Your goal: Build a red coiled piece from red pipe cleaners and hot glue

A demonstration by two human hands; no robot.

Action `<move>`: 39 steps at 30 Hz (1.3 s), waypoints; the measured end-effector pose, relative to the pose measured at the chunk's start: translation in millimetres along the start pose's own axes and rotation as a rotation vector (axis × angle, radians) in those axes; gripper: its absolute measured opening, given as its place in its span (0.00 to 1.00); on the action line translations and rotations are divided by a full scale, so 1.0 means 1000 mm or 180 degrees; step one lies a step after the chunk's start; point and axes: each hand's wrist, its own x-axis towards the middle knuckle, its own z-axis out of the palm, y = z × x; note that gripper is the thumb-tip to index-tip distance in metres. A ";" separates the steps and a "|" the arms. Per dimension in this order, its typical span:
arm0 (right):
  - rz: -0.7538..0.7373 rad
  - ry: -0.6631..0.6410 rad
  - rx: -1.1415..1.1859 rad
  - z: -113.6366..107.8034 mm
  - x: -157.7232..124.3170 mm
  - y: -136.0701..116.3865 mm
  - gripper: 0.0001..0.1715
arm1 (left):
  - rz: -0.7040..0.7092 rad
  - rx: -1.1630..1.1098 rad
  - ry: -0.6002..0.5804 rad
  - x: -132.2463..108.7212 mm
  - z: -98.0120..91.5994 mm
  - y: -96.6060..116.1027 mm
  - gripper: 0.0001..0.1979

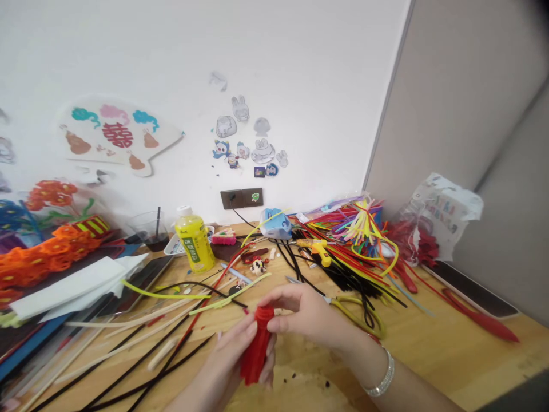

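Between fingers [282, 293] — bundle [256, 353] (red)

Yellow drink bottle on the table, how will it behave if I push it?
The bottle likely has some weight, since it looks mostly full of yellow liquid. Standing taller than it is wide, it might tip if pushed near the top. Its white cap appears to be on, so a spill seems unlikely.
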 end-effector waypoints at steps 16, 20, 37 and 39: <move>-0.0449 0.0052 -0.1006 -0.001 -0.004 0.003 0.20 | 0.0151 0.0296 0.0189 0.007 -0.006 -0.008 0.18; -0.0437 0.0062 -0.0976 0.000 -0.003 0.002 0.19 | 0.0128 0.0299 0.0172 0.008 -0.007 -0.008 0.18; -0.0481 0.0261 -0.1191 0.005 -0.004 -0.001 0.17 | 0.0007 0.0310 0.0168 0.008 -0.009 -0.010 0.19; -0.0457 0.0311 -0.1230 0.006 -0.004 -0.003 0.17 | 0.0001 0.0304 0.0178 0.008 -0.009 -0.010 0.19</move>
